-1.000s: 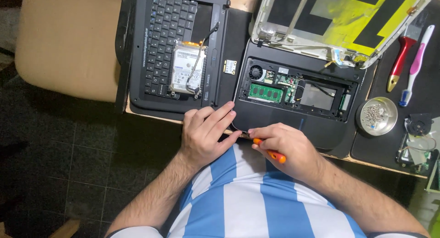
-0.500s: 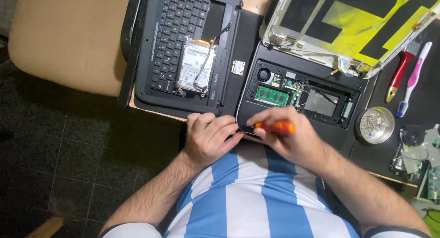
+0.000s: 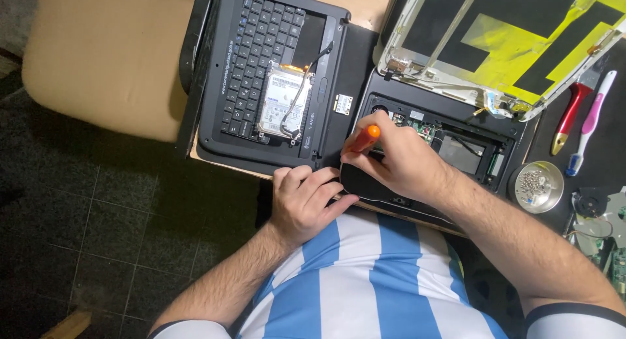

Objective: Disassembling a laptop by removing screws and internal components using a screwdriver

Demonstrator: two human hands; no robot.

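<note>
We see the right hand [image 3: 398,166] with its fingers clamped around an orange screwdriver [image 3: 362,139], its handle sticking up over the left edge of the opened laptop base [image 3: 450,150]. The left hand [image 3: 306,205], fingers curled together, presses on the base's near edge. A keyboard panel [image 3: 261,58] carrying a hard drive [image 3: 282,104] lies just left, a screw dish [image 3: 536,186] right

Keyboard panel [image 3: 261,65] at my upper left, hard drive [image 3: 282,104] lying on it. Screen lid [image 3: 502,45] with yellow tape at my upper right. Red-handled tool [image 3: 568,117] just beside pink toothbrush [image 3: 590,123]. Round metal dish [image 3: 536,187] holding screws. Tan chair seat [image 3: 104,58] at far left.
</note>
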